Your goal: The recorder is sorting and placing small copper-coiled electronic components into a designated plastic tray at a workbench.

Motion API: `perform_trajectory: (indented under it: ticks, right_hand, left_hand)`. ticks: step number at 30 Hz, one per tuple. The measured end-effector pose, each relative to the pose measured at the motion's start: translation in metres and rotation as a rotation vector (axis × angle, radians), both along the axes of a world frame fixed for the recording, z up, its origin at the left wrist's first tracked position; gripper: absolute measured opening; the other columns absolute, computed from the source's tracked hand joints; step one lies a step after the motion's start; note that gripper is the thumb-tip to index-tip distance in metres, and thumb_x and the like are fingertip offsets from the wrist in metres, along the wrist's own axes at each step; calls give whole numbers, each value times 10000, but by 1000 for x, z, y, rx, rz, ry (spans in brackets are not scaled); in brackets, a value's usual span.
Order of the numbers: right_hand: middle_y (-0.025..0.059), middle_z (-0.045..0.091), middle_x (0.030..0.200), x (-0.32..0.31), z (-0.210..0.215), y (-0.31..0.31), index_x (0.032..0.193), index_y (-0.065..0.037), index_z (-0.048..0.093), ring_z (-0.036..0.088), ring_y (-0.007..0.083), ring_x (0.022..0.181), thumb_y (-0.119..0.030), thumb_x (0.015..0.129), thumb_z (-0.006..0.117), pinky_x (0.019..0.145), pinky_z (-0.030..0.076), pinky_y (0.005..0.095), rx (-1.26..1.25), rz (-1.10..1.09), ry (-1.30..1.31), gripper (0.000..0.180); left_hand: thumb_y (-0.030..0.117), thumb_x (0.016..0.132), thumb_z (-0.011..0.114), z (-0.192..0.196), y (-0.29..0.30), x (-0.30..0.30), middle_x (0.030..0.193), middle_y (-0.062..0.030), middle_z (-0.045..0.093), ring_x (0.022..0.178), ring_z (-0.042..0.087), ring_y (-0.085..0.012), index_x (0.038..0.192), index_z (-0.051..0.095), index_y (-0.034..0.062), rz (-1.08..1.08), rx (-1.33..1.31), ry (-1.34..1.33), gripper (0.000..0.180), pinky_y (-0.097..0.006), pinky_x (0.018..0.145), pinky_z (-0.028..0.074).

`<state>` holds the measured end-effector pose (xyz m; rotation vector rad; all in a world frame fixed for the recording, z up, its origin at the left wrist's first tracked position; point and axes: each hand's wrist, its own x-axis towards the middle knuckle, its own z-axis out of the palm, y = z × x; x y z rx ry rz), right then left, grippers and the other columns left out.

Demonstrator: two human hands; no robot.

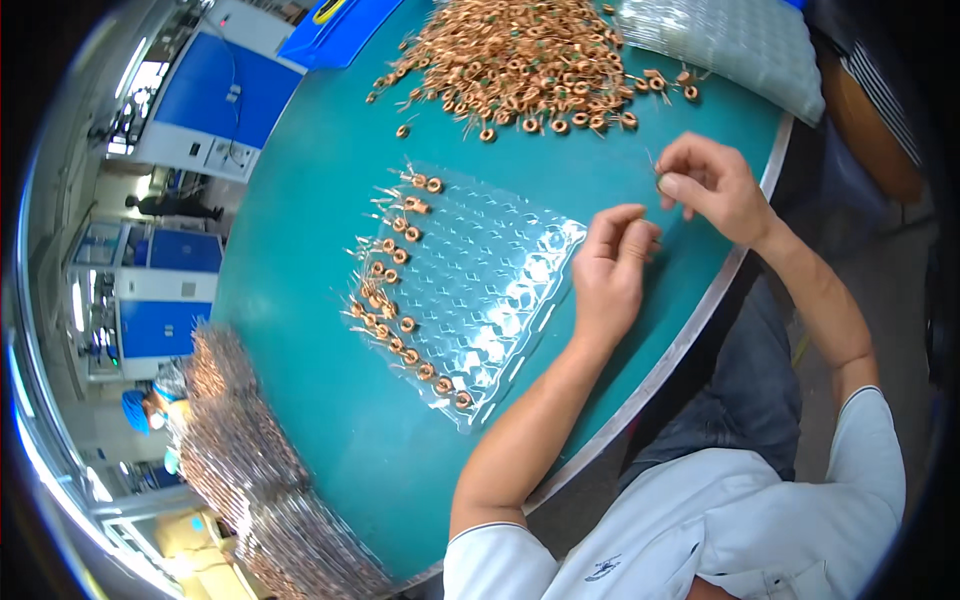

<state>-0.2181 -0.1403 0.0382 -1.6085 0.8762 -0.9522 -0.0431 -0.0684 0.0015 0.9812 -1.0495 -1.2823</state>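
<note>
So the person is sitting at a teal tabletop [320, 440] loading little copper-wound ring coils into a clear blister tray [490, 290]. Right now the right hand [715, 185] is pinching one coil [662, 182] between thumb and fingertips, up in the air just right of the tray. The left hand [610, 270] is resting on the tray's right edge, fingers curled loosely, gripping nothing as far as I can see.

Only the tray's left edge is filled with coils [395, 300]; most pockets are sitting empty, so it's looking like early days. The big loose pile [520, 65] is waiting farther back. Next move probably needs the held coil turned leads-out and dropped into a free pocket.
</note>
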Motion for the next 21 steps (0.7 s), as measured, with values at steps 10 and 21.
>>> perform_trajectory:
  ticks: [10, 21]
  right_hand:
    - [66, 664, 843, 239, 30, -53, 860, -34, 662, 634, 182, 793, -184, 806, 709, 725, 501, 333, -340, 518, 315, 166]
    - [128, 697, 825, 352, -17, -19, 787, -92, 717, 679, 307, 794, -166, 725, 703, 749, 526, 445, -589, 507, 485, 97]
  left_hand:
    - [20, 845, 640, 2, 13, 28, 846, -157, 615, 800, 619, -338, 924, 648, 14, -93, -456, -528, 80, -398, 705, 501]
    - [79, 842, 584, -9, 14, 20, 1062, -244, 651, 1020, 580, -463, 1062, 645, 9, -224, -391, -536, 239, -519, 903, 457]
